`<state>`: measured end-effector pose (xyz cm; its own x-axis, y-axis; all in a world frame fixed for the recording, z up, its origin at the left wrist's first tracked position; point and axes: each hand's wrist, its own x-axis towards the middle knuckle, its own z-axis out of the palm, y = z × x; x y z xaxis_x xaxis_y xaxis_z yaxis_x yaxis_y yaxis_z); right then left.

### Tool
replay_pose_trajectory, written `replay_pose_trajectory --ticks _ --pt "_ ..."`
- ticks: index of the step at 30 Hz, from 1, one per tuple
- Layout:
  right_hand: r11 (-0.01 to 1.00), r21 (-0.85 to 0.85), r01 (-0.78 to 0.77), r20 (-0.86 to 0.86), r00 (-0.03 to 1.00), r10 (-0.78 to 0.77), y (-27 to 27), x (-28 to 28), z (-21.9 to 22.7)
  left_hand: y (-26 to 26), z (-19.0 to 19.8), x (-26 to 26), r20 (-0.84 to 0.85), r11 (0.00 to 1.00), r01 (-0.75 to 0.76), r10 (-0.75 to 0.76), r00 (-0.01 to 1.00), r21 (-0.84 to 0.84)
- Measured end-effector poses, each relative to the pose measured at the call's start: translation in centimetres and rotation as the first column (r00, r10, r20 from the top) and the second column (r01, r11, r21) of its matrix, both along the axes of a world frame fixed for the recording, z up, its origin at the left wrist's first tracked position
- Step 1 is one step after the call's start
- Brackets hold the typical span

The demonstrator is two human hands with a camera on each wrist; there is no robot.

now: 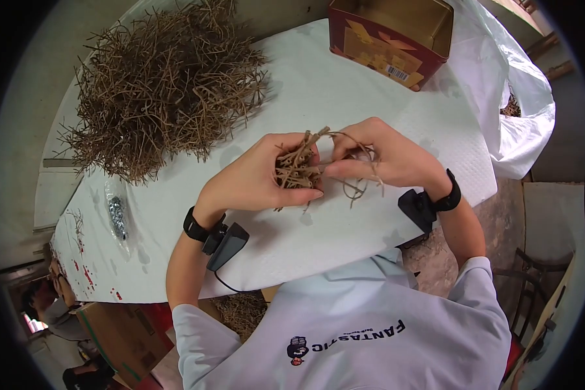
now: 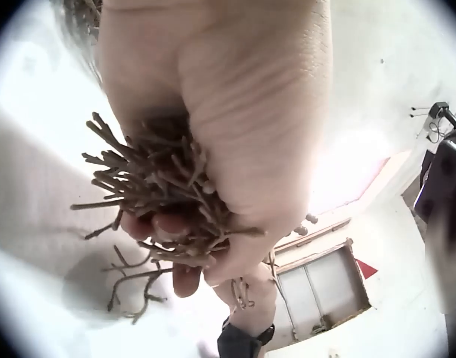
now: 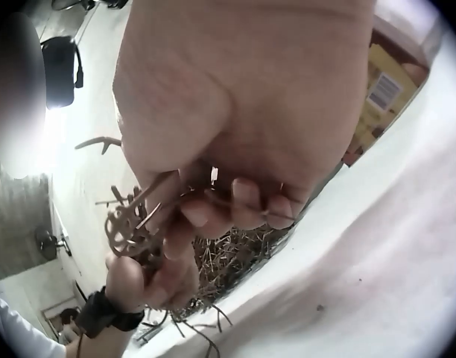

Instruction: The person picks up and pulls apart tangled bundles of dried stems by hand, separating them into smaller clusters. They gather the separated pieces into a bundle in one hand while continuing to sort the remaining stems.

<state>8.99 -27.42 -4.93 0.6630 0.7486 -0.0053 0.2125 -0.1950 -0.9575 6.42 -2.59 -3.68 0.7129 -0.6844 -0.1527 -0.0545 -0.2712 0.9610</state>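
Observation:
A bundle of thin brown twigs lies in the left hand, whose fingers and thumb curl round it. Beside it the right hand pinches a thin curved twig at the bundle's right side. The left wrist view shows the twigs sticking out past the left palm. In the right wrist view the fingers of the right hand are curled in, with twig ends beside the thumb.
A large heap of twigs covers the back left of the white table. A red and gold tin stands at the back, a white plastic bag at the right edge, a small clear packet at the left.

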Motion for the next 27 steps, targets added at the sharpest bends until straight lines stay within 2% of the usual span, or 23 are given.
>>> replay_pose_trajectory --ticks 1,2,5,6,8,10,13,17,18,20,25,27 --pt "0.997 -0.034 -0.068 -0.024 0.997 0.067 -0.2 0.1 -0.2 0.0 0.0 -0.1 -0.005 1.0 0.0 0.0 1.0 0.002" --pt "0.997 -0.033 -0.068 -0.027 0.997 0.067 -0.3 0.3 -0.4 0.0 0.1 -0.1 -0.054 1.0 -0.018 0.017 0.998 -0.014" --pt "0.997 0.079 0.007 -0.084 0.996 -0.001 -0.8 0.9 -0.5 -0.3 0.0 -0.1 -0.147 0.998 -0.052 0.044 0.988 -0.047" --pt "0.997 0.079 0.008 -0.082 0.997 -0.001 -0.7 0.9 -0.3 -0.5 -0.2 -0.2 -0.169 0.992 -0.082 0.065 0.983 -0.096" --pt "0.994 0.058 0.096 -0.205 0.975 -0.083 -0.6 0.8 0.4 -0.5 -0.7 -0.3 -0.216 0.971 -0.147 0.106 0.971 -0.187" --pt "0.989 0.044 0.14 -0.266 0.956 -0.123 -0.6 0.8 0.4 -0.3 -1.3 -0.1 -0.184 0.963 -0.168 0.13 0.974 -0.212" --pt "0.982 0.049 0.181 -0.111 0.978 -0.175 -0.7 0.8 -0.2 0.0 -1.9 0.2 -0.124 0.943 -0.2 0.172 0.977 -0.267" --pt "0.983 0.009 0.183 -0.068 0.981 -0.182 -0.9 0.9 0.4 -0.1 -2.1 0.2 -0.05 0.931 -0.246 0.242 0.969 -0.268" --pt "0.983 0.009 0.183 -0.068 0.981 -0.182 -0.9 1.0 0.4 -0.1 -2.0 0.2 -0.013 0.936 -0.261 0.265 0.964 -0.236" --pt "0.985 -0.033 0.168 0.038 0.985 -0.166 -1.2 1.0 0.4 -0.1 -1.9 0.2 0.065 0.94 -0.292 0.307 0.95 -0.174" --pt "0.984 -0.053 0.17 0.172 0.972 -0.159 -2.0 0.6 0.9 -0.3 -2.1 0.3 0.158 0.948 -0.264 0.292 0.943 -0.18" --pt "0.984 -0.047 0.17 0.187 0.969 -0.158 -2.2 0.3 1.1 -0.5 -2.2 0.2 0.21 0.939 -0.236 0.291 0.933 -0.252"
